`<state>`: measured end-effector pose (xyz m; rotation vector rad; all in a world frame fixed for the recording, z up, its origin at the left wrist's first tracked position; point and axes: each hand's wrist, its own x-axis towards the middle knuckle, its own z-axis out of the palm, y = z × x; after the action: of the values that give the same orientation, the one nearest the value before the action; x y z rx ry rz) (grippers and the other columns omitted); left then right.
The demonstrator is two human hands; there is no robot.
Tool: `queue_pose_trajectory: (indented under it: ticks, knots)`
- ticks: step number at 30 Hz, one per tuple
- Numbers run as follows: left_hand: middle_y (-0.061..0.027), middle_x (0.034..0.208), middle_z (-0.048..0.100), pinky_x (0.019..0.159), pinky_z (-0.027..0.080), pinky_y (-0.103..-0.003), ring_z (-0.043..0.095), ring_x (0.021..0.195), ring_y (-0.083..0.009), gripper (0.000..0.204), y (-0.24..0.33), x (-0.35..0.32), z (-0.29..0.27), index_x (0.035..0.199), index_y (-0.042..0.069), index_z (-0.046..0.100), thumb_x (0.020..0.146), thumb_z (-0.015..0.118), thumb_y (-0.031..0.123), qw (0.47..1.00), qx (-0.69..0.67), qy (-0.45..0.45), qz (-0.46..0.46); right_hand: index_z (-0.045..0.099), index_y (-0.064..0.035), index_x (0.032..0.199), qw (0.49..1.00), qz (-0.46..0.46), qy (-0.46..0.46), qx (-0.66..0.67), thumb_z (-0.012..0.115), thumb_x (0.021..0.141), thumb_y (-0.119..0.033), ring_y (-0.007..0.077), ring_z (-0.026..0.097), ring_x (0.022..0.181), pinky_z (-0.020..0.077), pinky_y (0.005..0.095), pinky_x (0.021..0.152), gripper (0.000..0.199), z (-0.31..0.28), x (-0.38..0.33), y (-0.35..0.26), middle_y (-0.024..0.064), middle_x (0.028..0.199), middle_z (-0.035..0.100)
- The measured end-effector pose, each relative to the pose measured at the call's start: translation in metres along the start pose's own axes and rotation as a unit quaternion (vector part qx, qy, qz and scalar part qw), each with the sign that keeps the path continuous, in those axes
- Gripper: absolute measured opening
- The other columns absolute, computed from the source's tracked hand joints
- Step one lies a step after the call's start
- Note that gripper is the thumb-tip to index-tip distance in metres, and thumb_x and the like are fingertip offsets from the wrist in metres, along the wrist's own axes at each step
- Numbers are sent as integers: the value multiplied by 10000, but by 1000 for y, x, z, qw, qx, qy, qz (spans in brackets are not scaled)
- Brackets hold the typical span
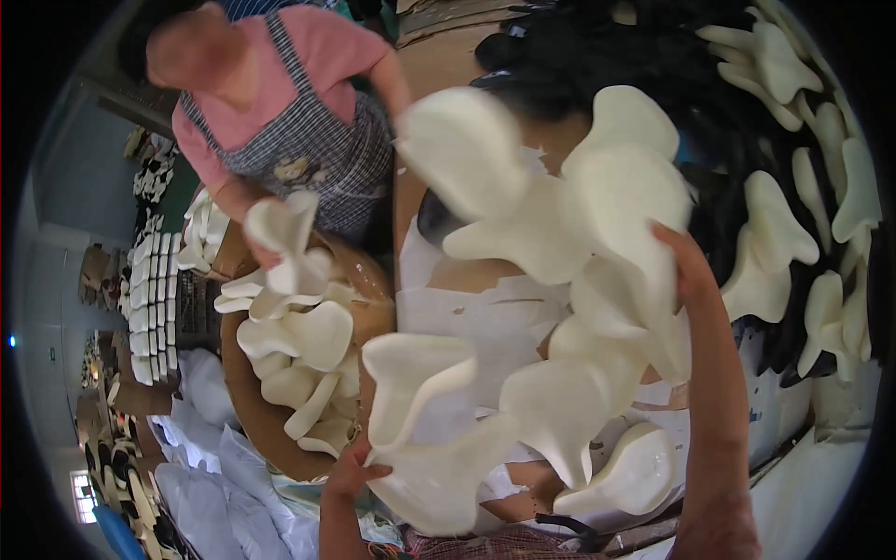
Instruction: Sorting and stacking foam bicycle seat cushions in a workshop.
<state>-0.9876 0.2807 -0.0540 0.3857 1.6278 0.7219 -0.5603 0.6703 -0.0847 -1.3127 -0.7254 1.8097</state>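
Observation:
My left hand (348, 472) is closed on the edge of a cream foam bicycle saddle pad (443, 481) near the table's front edge. Just beyond it, another saddle pad (411, 373) leans on its side. At the right, my right hand (686, 269) grips the edge of a raised saddle pad (623, 191), blurred by motion; its fingertips are partly hidden. Several more pads, such as one lobed pad (555, 411), lie heaped between my hands. One saddle pad (627, 476) rests alone near my body.
Across from me a person in a checked apron (327, 154) holds one pad (285, 238) over a round cardboard bin (271, 439) of pads. Another pad (464, 149) is blurred by the person's other arm. Black covers (719, 177) pile at the right. White plastic bags (219, 504) stand left.

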Motion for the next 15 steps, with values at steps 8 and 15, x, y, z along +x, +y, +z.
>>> queue_pose_trajectory:
  ticks: [8, 15]
  knots:
    - [-149, 1413, 293, 1074, 214, -471, 237, 1318, -365, 622, 113, 104, 28, 1055, 77, 629, 463, 811, 141, 761, 475, 77, 435, 500, -2, 1204, 980, 106, -120, -122, 711, 733, -226, 225, 592, 950, 477, 350, 845, 563, 75, 60, 46, 115, 1085, 601]
    - [-156, 1289, 415, 1031, 295, -445, 356, 1220, -392, 411, 136, 103, 45, 852, 5, 653, 528, 774, 228, 725, 360, -49, 585, 436, 3, 1253, 975, -64, -128, -171, 678, 707, -112, 249, 554, 1035, 443, 368, 915, 609, 111, -84, 40, 129, 1138, 567]
